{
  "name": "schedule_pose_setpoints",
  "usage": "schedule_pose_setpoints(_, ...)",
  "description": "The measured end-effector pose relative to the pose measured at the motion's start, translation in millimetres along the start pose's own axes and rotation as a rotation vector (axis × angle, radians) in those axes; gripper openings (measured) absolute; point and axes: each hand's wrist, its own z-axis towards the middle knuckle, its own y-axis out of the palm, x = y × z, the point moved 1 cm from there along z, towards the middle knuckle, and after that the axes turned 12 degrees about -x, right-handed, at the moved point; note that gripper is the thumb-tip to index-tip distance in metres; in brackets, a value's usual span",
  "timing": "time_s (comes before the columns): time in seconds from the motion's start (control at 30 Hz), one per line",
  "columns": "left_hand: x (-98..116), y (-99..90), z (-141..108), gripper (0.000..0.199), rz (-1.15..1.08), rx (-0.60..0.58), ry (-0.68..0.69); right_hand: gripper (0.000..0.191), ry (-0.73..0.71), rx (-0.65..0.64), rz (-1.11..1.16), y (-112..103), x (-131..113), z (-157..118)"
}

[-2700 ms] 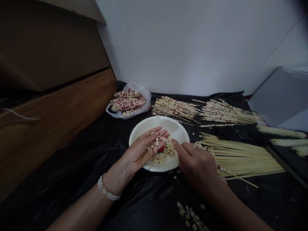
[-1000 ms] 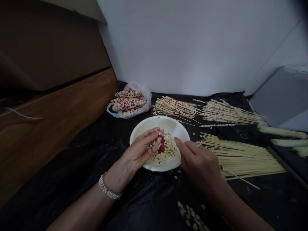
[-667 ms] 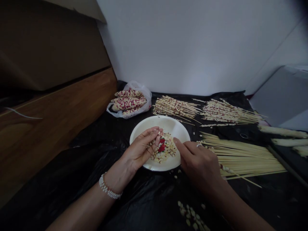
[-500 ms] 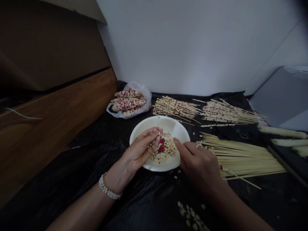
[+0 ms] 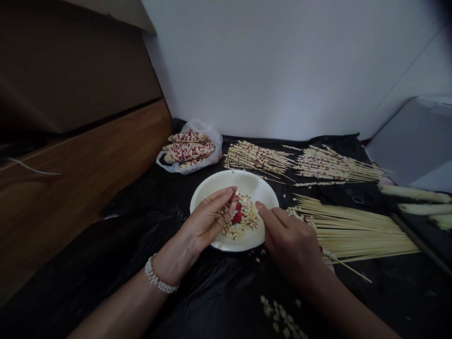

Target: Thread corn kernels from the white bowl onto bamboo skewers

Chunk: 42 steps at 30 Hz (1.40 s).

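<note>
My right hand (image 5: 291, 238) is closed around a bamboo skewer (image 5: 353, 270), whose rear end sticks out behind the wrist with kernels threaded on it. Its front end is too fine to make out. Over a white bowl (image 5: 205, 190), my left hand (image 5: 212, 216) is curled, thumb and fingertips close together, with what look like corn kernels in it; the fingers partly hide them. Loose red-and-cream corn kernels (image 5: 243, 228) lie in the bowl around a red flower print.
Behind the bowl are corn cobs (image 5: 189, 151) in a plastic bag and two piles of kernel-threaded skewers (image 5: 256, 156). Bare skewers (image 5: 367, 235) and stripped cobs (image 5: 413, 193) lie to the right. Spilled kernels (image 5: 280, 315) dot the black sheet (image 5: 219, 292). A wooden board (image 5: 88, 169) stands left.
The skewer's rear end has shifted left and slightly down with a small turn of my right hand. My left fingertips have moved slightly; the bowl stays put.
</note>
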Motion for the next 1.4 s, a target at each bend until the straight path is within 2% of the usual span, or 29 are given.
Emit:
schedule_pose_setpoints(0.23, -1, -3.7, -1, 0.02, 0.041, -0.042, -0.036, 0.033, -0.016, 0.027, -0.005, 1, -1, -1)
schedule_pose_setpoints(0.8, 1, 6.6, -5, 0.013, 0.051, -0.091, -0.121, 0.033, -0.01, 0.026, 0.028, 3, -7, -2)
schedule_pose_setpoints(1.03, -1, 4.5, -6, 0.014, 0.086, -0.192, -0.17, 0.031, -0.002, 0.016, 0.031, 4, -9, -1)
schedule_pose_setpoints(1.13, 3, 5.9, -6, 0.014, 0.025, -0.142, -0.139, 0.032, 0.008, 0.013, 0.024, 4, -6, 0)
schedule_pose_setpoints(1.2, 8, 6.9, -6, 0.018, -0.029, -0.124, -0.128, 0.032, 0.018, 0.011, 0.014, 3, -4, 0)
schedule_pose_setpoints(1.27, 12, 7.4, -6, 0.024, -0.077, -0.162, -0.134, 0.032, 0.02, 0.016, 0.002, 2, -3, 0)
schedule_pose_setpoints(1.4, 15, 8.9, -9, 0.056, -0.069, -0.239, -0.123, 0.032, 0.008, 0.008, -0.006, 2, -2, -1)
